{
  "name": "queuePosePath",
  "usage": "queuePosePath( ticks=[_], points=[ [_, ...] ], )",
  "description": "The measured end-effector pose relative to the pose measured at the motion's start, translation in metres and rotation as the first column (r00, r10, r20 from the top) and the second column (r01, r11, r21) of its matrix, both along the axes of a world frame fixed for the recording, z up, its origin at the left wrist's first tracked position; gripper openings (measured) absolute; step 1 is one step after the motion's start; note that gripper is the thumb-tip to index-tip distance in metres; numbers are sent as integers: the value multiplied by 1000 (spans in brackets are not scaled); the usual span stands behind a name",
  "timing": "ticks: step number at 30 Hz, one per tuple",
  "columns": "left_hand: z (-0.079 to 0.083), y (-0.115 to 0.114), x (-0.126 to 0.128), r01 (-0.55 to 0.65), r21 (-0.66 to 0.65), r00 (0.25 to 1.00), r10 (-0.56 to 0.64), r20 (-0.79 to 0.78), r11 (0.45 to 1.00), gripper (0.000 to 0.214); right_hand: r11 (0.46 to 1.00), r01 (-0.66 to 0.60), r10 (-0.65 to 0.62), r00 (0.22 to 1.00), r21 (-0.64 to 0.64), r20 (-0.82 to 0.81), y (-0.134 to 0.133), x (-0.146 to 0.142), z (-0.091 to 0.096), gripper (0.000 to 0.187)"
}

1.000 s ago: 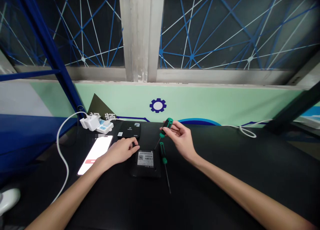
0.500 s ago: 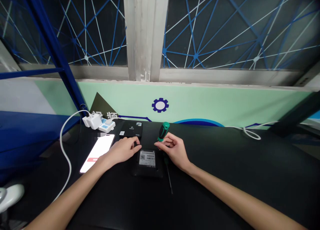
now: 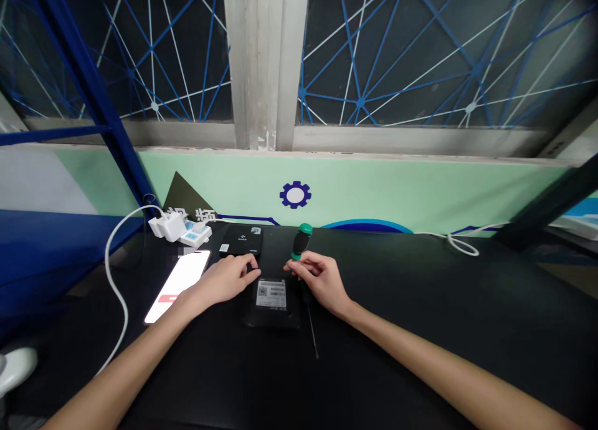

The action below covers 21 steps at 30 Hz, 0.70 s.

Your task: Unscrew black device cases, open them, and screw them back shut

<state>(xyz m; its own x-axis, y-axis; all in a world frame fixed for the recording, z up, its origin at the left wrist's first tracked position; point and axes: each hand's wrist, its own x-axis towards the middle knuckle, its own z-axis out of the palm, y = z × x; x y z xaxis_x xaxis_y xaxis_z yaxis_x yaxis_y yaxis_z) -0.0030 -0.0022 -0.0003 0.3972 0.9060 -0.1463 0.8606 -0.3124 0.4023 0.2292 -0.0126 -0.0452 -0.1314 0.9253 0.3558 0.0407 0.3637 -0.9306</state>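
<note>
A flat black device (image 3: pixel 271 305) with a white label lies on the black table (image 3: pixel 420 305) in front of me. My left hand (image 3: pixel 227 279) rests on its far left corner, fingers laid flat. My right hand (image 3: pixel 317 279) pinches a green-handled screwdriver (image 3: pixel 300 242), held upright with its tip down at the device's far right corner. A second green-handled screwdriver (image 3: pixel 311 327) lies on the table just right of the device, partly hidden under my right hand.
A lit phone (image 3: pixel 179 285) lies left of my left hand. Behind it sit a white charger (image 3: pixel 167 225) with a white cable (image 3: pixel 112 286) and another black box (image 3: pixel 242 241). A white cable (image 3: pixel 460 243) lies coiled at the far right by the green wall.
My right hand brought the screwdriver down from mid-air and stood it upright at the device's far right corner. The left hand stayed on the device.
</note>
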Motion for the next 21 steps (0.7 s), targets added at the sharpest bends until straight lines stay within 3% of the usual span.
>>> queuePosePath(
  ticks=[8,15,21],
  points=[
    [1,-1,0,-2,8,1000,2,-10,1000,33,994,-5,0,999,107,47,1,1,-1,26],
    [3,-3,1,-1,12,1000,1,2,1000,38,1000,17,-18,998,-25,-55,3,-2,-4,33],
    [-3,0,-1,13,43,1000,-13,-2,999,40,998,7,-12,996,-61,-91,1,-2,-1,36]
  ],
)
